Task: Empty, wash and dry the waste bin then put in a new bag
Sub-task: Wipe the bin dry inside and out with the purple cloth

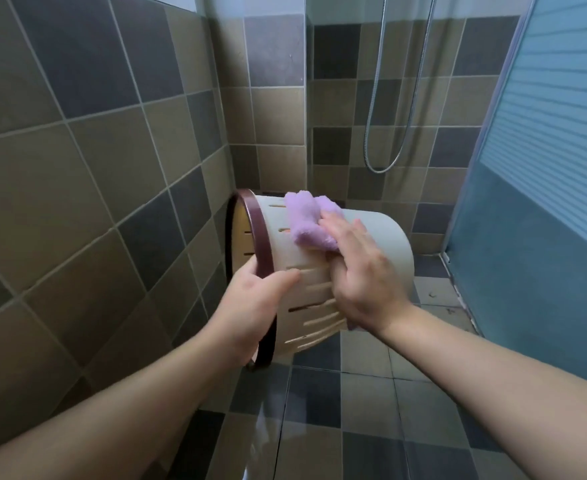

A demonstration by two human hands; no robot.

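Note:
A cream waste bin with slotted sides and a dark maroon rim is held on its side in mid-air, its mouth facing the left wall. My left hand grips the rim at the near side, thumb on the outside wall. A lilac cloth lies bunched on the bin's upper wall. My right hand lies on the cloth and the bin's side, fingers spread over them, holding the cloth against the wall.
A tiled wall stands close on the left. A shower hose hangs on the far wall. A frosted glass partition closes the right side. Below is a tiled floor.

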